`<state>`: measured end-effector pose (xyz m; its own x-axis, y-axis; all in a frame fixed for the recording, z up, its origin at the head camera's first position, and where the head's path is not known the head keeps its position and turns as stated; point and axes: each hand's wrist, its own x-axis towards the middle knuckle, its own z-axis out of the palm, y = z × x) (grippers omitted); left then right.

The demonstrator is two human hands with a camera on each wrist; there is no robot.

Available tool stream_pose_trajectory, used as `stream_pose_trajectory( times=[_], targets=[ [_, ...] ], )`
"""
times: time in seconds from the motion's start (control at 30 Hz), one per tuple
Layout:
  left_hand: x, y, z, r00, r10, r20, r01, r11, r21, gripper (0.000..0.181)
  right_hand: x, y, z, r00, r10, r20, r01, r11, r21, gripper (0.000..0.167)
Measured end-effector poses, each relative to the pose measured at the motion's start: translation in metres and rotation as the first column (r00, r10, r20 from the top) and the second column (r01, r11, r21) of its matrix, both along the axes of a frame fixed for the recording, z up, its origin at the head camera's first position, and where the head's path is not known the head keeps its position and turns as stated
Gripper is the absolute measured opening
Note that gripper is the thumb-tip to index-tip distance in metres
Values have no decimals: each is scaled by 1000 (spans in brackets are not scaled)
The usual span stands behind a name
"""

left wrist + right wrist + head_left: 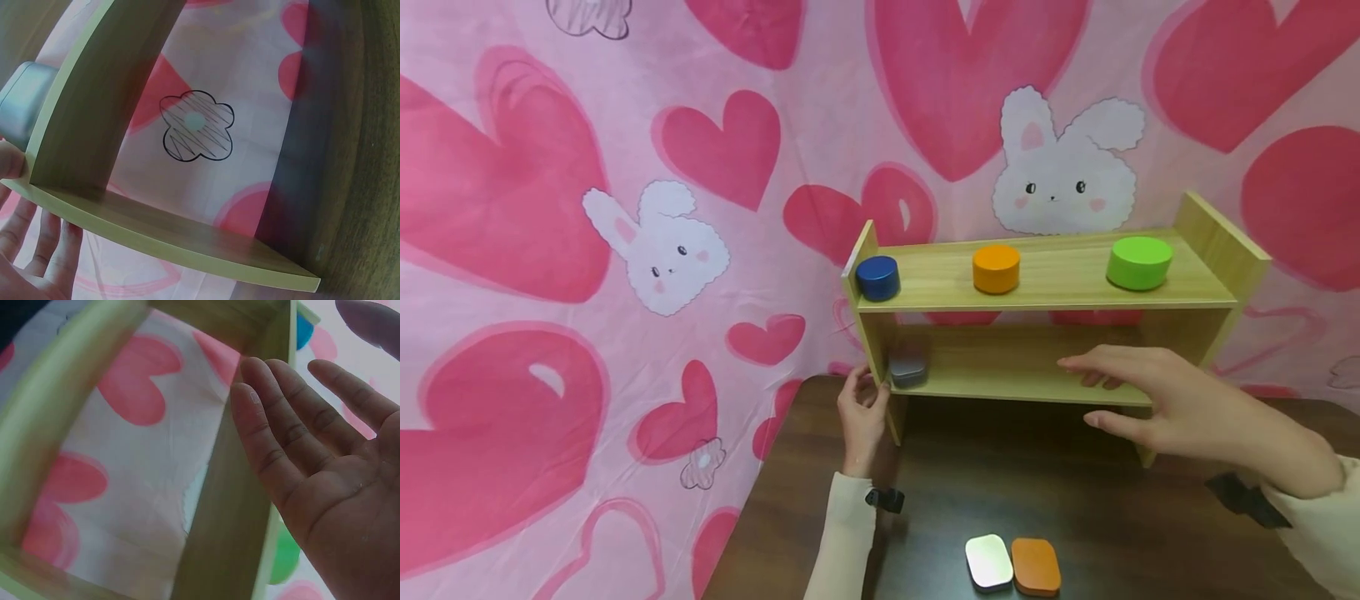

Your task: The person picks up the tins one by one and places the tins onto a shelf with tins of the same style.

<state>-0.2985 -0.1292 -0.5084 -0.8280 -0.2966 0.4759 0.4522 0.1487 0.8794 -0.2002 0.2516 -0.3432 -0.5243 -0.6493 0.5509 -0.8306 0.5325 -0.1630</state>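
Note:
A two-tier wooden shelf (1000,398) stands on the dark table. My left hand (861,412) holds its left side panel near the lower board, the thumb at the front edge and the fingers outside, as the left wrist view shows. Just beside the thumb, a grey tin (908,371) sits at the left end of the lower board. My right hand (1157,404) hovers before the right part of the lower tier with fingers extended, holding nothing. In the right wrist view its palm (356,506) faces the camera. Along the top board are blue (877,278), orange (996,269) and green (1139,263) round tins.
On the table (955,475) in front of the shelf, a silvery rounded-square tin (988,562) lies beside an orange one (1036,567). Behind the shelf hangs a pink cloth (820,150) printed with hearts and rabbits. The shelf's raised right side panel (1221,233) stands above the top board.

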Motion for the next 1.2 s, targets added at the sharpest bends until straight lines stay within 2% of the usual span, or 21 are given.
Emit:
stream_pose_trajectory(
  times=[0.17, 0.37, 0.47, 0.67, 0.9, 1.0, 1.13, 1.2],
  targets=[
    [2, 1, 0, 1000, -3, 19, 3, 1000, 4, 33, 3, -2, -13, 998, -35, 47, 35, 999, -6, 75],
    [0, 2, 3, 1000, 9, 7, -9, 1000, -9, 34, 2, -6, -28, 999, 1, 40, 1, 999, -37, 74],
    [-2, 1, 4, 1000, 8, 3, -8, 1000, -9, 34, 3, -8, -36, 999, -6, 41, 8, 999, -38, 72],
    [-2, 1, 5, 1000, 12, 7, -12, 1000, 9, 36, 7, -10, -52, 995, -61, 83, 62, 998, -10, 68],
    [-2, 3, 6, 999, 29, 25, -30, 999, 17, 36, 10, -14, -71, 985, -78, 154, 77, 997, 18, 64],
    [2, 5, 12, 999, 33, 27, -33, 999, 15, 35, 9, -15, -80, 981, -62, 186, 60, 998, 20, 62],
    [14, 8, 25, 999, 29, 22, -29, 999, 17, 33, 9, -17, -95, 983, -30, 182, 30, 1000, 1, 62],
    [16, 10, 28, 999, 33, 20, -33, 999, 18, 32, 10, -17, -102, 984, -16, 175, 19, 1000, -14, 62]
  ],
)
